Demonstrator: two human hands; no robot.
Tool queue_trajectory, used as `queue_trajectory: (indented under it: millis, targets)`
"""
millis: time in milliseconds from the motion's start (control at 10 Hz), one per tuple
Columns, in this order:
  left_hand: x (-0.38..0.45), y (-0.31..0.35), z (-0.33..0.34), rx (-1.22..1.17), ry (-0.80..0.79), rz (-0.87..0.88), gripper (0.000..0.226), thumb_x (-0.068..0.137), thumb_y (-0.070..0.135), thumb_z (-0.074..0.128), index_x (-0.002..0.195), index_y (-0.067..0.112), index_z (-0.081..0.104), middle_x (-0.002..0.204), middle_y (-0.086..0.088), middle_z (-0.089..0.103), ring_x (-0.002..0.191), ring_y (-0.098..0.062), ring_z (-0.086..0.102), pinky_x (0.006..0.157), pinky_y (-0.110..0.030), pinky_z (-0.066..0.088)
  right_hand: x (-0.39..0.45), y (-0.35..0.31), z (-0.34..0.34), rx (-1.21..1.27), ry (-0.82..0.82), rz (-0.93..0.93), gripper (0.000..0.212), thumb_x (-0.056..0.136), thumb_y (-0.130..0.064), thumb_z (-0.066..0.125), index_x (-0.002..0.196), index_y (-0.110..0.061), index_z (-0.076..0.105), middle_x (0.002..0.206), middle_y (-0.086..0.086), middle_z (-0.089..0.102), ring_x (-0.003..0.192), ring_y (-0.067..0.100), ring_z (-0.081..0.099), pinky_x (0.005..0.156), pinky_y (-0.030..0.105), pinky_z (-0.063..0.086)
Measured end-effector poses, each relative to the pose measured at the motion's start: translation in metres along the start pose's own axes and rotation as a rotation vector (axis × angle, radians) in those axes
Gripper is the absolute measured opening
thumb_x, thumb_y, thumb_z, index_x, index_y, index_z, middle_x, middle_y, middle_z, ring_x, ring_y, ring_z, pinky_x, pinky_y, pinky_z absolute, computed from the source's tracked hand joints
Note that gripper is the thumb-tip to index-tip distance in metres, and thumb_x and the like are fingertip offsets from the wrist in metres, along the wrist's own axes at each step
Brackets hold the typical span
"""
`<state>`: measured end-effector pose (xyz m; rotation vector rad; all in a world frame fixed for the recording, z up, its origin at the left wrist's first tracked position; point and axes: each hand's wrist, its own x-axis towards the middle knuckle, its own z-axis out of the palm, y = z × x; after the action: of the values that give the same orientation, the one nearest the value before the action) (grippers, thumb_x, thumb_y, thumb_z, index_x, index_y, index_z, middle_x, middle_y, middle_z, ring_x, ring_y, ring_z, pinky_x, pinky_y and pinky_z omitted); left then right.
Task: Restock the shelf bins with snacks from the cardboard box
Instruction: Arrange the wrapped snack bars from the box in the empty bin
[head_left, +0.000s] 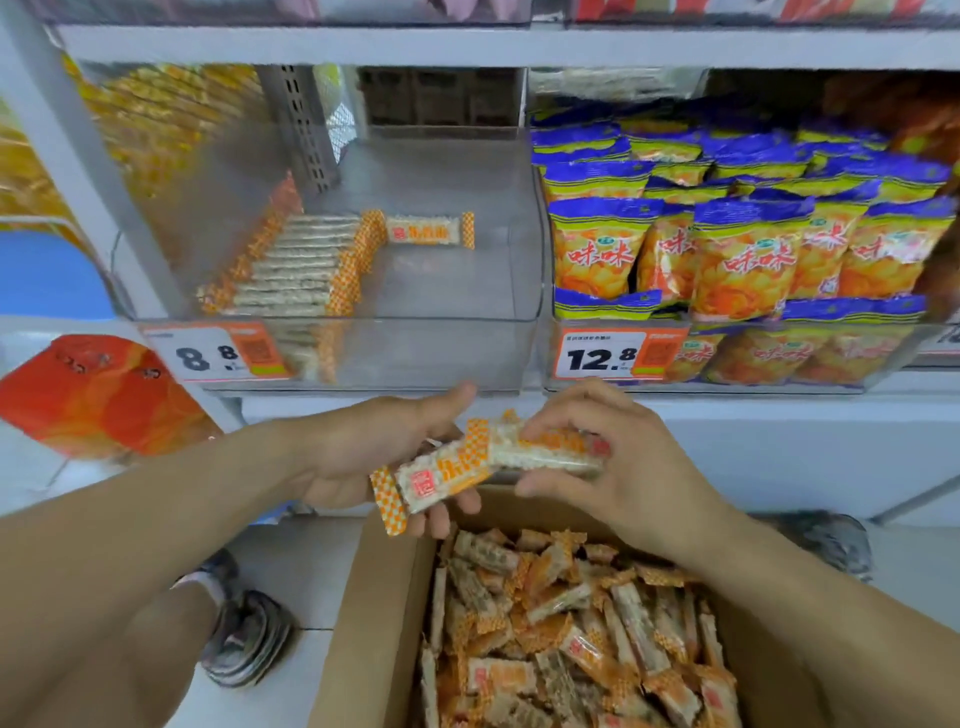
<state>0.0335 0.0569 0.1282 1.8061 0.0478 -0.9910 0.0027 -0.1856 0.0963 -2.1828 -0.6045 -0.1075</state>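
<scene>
Your left hand (374, 457) and right hand (597, 457) meet above the cardboard box (363, 623), both clamped on wrapped snack bars (483, 460) held between them. The box below is piled with loose bars. Ahead, the clear shelf bin (431, 358) holds one neat row of bars (291, 265) on its left side and a single bar (428, 229) lying flat behind. Beside it on the right, a bin of blue-and-yellow chip bags (748, 249) is packed full. Price tags (218, 353) front both bins. How many bars you grip is hard to make out; the upper shelf is cut off.
</scene>
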Motion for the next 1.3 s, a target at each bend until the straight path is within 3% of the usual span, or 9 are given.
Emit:
queue_trajectory:
  millis: [100,200,300,400,500,700,1000,1100,1300]
  targets:
    - [0.002,-0.003,-0.007,0.204,0.046,0.164,0.12,0.043,0.092,0.066,0.116,-0.003,0.065,0.116,-0.027,0.066,0.062,-0.005,0.058,0.048,-0.01,0.046,0.004,0.001,0.008,0.002,-0.049,-0.045,0.042,0.07,-0.032,0.09,0.108,-0.03,0.072,0.112,-0.009,0.053,0.109,0.004,0.056,0.093,0.01,0.038]
    - [0.003,-0.002,-0.012,0.216,0.053,0.24,0.107,0.049,0.084,0.072,0.113,-0.001,0.067,0.111,-0.024,0.068,0.058,0.0,0.06,0.05,-0.008,0.044,0.009,-0.005,0.004,-0.024,-0.084,-0.011,0.054,0.068,-0.031,0.092,0.115,-0.036,0.066,0.117,-0.017,0.051,0.112,0.002,0.055,0.092,0.007,0.038]
    - [0.003,-0.004,-0.019,0.206,0.05,0.257,0.059,0.08,0.053,0.073,0.111,0.003,0.069,0.111,-0.021,0.07,0.061,0.0,0.062,0.052,-0.008,0.044,0.015,-0.01,-0.013,-0.061,-0.122,0.183,0.063,0.061,-0.056,0.088,0.116,-0.043,0.061,0.115,-0.025,0.058,0.105,-0.002,0.058,0.084,0.011,0.044]
    - [0.007,-0.009,-0.028,0.207,0.1,0.274,0.067,0.068,0.065,0.068,0.109,0.013,0.071,0.106,-0.012,0.074,0.073,-0.006,0.067,0.056,-0.011,0.047,0.015,-0.011,-0.027,0.046,-0.252,0.387,0.058,0.061,-0.06,0.083,0.111,-0.04,0.064,0.111,-0.022,0.069,0.098,0.001,0.067,0.083,0.027,0.054]
    - [0.01,-0.013,-0.033,0.232,0.126,0.265,0.069,0.069,0.068,0.067,0.11,0.013,0.07,0.107,-0.013,0.074,0.081,-0.016,0.068,0.058,-0.015,0.049,0.013,-0.015,-0.025,0.343,-0.194,0.444,0.046,0.067,-0.036,0.084,0.109,-0.025,0.068,0.1,-0.008,0.077,0.09,0.009,0.072,0.079,0.025,0.056]
    - [-0.009,-0.005,-0.027,0.013,0.015,0.118,0.064,0.089,0.066,0.054,0.106,0.006,0.068,0.09,-0.012,0.077,0.063,-0.026,0.068,0.054,-0.031,0.052,0.016,-0.017,-0.028,0.649,0.018,0.511,0.037,0.062,-0.01,0.08,0.095,-0.026,0.077,0.083,0.002,0.076,0.073,0.009,0.069,0.066,0.014,0.052]
    - [-0.003,-0.004,-0.008,0.189,-0.044,0.033,0.062,0.094,0.065,0.032,0.089,0.017,0.07,0.074,-0.01,0.076,0.054,-0.021,0.066,0.067,-0.037,0.054,0.013,-0.016,-0.008,0.551,-0.085,0.584,0.048,0.066,-0.006,0.089,0.107,-0.023,0.073,0.1,0.007,0.075,0.086,0.027,0.073,0.078,0.034,0.06]
    - [-0.002,0.001,-0.002,0.189,-0.122,0.07,0.061,0.086,0.072,0.033,0.08,0.029,0.076,0.075,-0.009,0.076,0.054,-0.019,0.066,0.062,-0.032,0.052,0.014,-0.017,0.002,0.503,-0.02,0.588,0.034,0.069,-0.001,0.087,0.094,-0.013,0.069,0.086,0.005,0.076,0.08,0.022,0.074,0.073,0.028,0.058]
    - [0.004,-0.003,-0.005,0.219,-0.079,0.173,0.056,0.082,0.058,0.069,0.106,0.008,0.068,0.094,-0.006,0.077,0.078,-0.031,0.076,0.063,-0.04,0.055,0.014,-0.025,0.006,0.36,-0.033,0.358,0.013,0.079,-0.02,0.082,0.091,-0.025,0.08,0.086,-0.002,0.075,0.077,0.013,0.069,0.064,0.033,0.053]
